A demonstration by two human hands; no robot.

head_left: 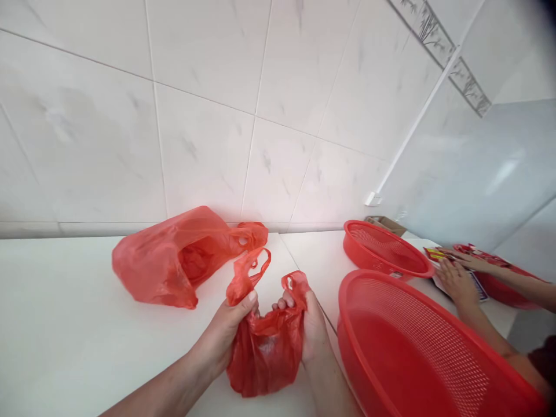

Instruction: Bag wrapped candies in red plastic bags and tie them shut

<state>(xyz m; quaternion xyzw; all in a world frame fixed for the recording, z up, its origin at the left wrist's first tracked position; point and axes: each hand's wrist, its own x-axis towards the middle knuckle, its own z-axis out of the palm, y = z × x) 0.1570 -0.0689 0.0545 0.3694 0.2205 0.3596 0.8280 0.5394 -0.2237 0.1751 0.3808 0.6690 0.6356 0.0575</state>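
A small red plastic bag [267, 353] hangs open-topped between my two hands over the white table. My left hand [234, 321] is closed on its left side, just under one handle loop, with the thumb on top. My right hand [310, 324] grips the right side below the other loop, its fingertips showing inside the opening. What the bag contains cannot be seen. A larger red plastic bag [160, 260] lies on its side on the table behind and to the left, against the wall; its contents are hidden.
To the right stand a large red mesh basket [403, 341] and a smaller red basket [386, 249] behind it. Another person's hands [460, 284] rest over a colourful packet beyond, near another red basket [504, 284]. A tiled wall [208, 116] borders the white table [65, 336].
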